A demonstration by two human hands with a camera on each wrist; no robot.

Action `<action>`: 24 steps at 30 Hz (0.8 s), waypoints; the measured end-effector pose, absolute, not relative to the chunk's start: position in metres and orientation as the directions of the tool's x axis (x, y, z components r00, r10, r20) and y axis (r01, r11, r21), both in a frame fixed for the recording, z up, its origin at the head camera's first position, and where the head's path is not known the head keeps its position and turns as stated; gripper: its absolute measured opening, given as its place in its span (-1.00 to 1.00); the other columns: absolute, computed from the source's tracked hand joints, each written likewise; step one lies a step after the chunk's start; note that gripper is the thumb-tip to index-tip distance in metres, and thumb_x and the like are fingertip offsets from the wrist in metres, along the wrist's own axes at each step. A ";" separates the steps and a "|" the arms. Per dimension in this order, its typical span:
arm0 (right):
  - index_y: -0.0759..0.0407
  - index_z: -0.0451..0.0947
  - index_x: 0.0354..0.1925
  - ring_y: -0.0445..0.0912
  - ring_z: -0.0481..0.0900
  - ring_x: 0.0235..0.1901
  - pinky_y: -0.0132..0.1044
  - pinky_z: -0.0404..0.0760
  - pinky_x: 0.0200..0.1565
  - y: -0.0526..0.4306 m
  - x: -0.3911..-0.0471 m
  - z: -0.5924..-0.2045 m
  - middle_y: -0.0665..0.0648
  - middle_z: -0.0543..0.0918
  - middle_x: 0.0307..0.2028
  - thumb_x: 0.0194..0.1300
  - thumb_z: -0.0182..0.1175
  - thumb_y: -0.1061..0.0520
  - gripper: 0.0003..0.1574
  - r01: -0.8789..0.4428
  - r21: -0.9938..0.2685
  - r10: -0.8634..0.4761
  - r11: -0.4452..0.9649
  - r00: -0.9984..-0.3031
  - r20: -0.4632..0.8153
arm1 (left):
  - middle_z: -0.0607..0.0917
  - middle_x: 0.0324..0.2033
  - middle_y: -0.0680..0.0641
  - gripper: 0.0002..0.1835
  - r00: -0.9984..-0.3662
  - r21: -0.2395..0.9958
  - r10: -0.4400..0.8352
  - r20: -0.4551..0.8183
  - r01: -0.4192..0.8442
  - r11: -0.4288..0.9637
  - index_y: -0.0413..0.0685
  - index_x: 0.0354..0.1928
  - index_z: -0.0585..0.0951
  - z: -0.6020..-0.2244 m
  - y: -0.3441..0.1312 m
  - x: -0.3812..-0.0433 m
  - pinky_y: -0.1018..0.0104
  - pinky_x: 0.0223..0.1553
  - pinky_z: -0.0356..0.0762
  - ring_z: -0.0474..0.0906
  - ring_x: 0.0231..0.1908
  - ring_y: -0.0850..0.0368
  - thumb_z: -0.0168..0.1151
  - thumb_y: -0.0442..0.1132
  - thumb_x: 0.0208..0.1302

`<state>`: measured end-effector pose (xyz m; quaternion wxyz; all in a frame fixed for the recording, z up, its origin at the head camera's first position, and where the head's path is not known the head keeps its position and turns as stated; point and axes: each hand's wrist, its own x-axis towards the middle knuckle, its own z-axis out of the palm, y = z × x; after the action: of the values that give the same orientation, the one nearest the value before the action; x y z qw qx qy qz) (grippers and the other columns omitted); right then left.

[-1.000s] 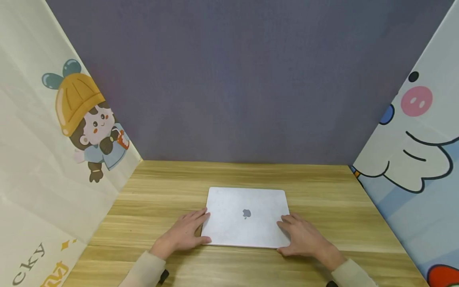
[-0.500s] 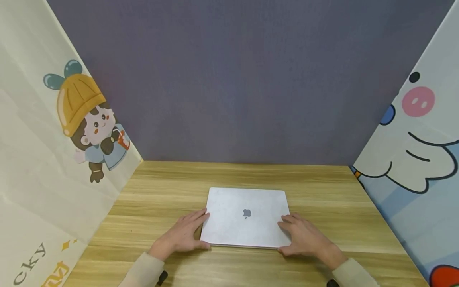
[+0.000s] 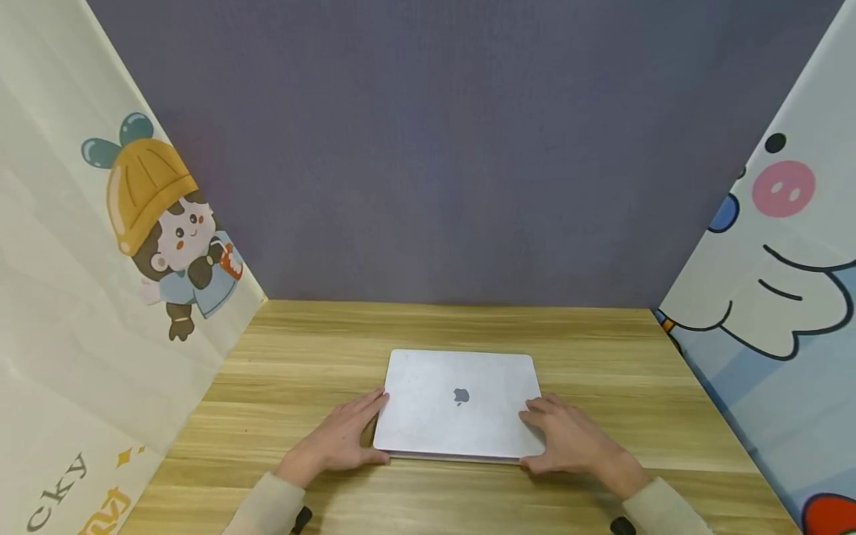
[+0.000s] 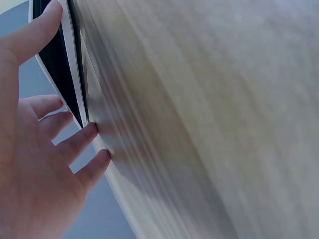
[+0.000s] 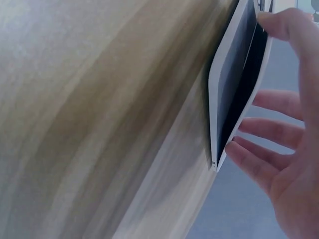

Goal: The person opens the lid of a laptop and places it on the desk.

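A silver laptop (image 3: 428, 423) with a dark apple logo lies on the wooden table, its lid raised a little along the near edge. At its near left corner my left hand (image 3: 337, 438) grips the lid, thumb at the front edge and fingers along the left side. My right hand (image 3: 578, 442) holds the near right corner likewise. In the left wrist view, the thumb (image 4: 42, 35) overlaps the dark gap between lid and base. The right wrist view shows the same narrow gap, with the right thumb (image 5: 279, 22) at the front and fingertips along the lid's side edge.
The wooden table (image 3: 307, 334) runs back to a grey-purple panel (image 3: 428, 156). A white panel (image 3: 53, 297) with a cartoon figure stands on the left, and another cartoon-printed panel (image 3: 802, 386) on the right.
The lid's near edge has risen slightly, and a thin gap now shows along the front. Both thumbs have shifted a little with it; the laptop stays in place.
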<state>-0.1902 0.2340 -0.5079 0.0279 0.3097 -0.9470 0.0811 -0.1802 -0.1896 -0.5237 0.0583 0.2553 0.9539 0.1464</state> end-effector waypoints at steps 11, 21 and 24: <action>0.13 0.61 0.04 0.14 0.47 0.08 0.07 0.51 0.06 0.236 -0.195 -0.495 0.18 0.56 0.07 -0.16 0.30 -0.49 -0.03 -0.574 -0.165 -0.573 0.802 -0.818 0.056 | 0.06 0.45 -0.17 0.21 -0.875 0.360 0.483 -0.030 0.442 0.822 -0.12 0.49 -0.04 -0.526 -0.193 -0.184 -0.21 0.29 0.12 0.07 0.39 -0.14 0.15 0.48 -0.02; 0.15 0.65 -0.05 0.14 0.52 0.02 0.06 0.56 -0.02 0.239 -0.200 -0.486 0.17 0.61 -0.02 -0.16 0.33 -0.43 -0.14 -0.623 -0.156 -0.609 0.767 -0.783 0.128 | 0.13 0.44 -0.12 0.03 -0.865 0.364 0.501 -0.012 0.463 0.808 0.01 0.46 0.14 -0.524 -0.191 -0.183 -0.25 0.26 0.14 0.11 0.37 -0.13 0.24 0.36 0.03; 0.14 0.66 -0.07 0.09 0.54 -0.01 0.02 0.59 -0.08 0.241 -0.201 -0.487 0.15 0.62 -0.05 -0.15 0.33 -0.42 -0.16 -0.638 -0.151 -0.620 0.755 -0.770 0.151 | 0.17 0.42 -0.12 0.00 -0.864 0.354 0.503 -0.016 0.465 0.811 0.01 0.45 0.17 -0.524 -0.189 -0.183 -0.27 0.26 0.12 0.12 0.37 -0.18 0.24 0.34 0.04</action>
<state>-0.2014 0.2407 -0.4870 0.0456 0.3363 -0.9356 0.0971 -0.1826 -0.1891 -0.5238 0.0542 0.2547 0.9501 0.1717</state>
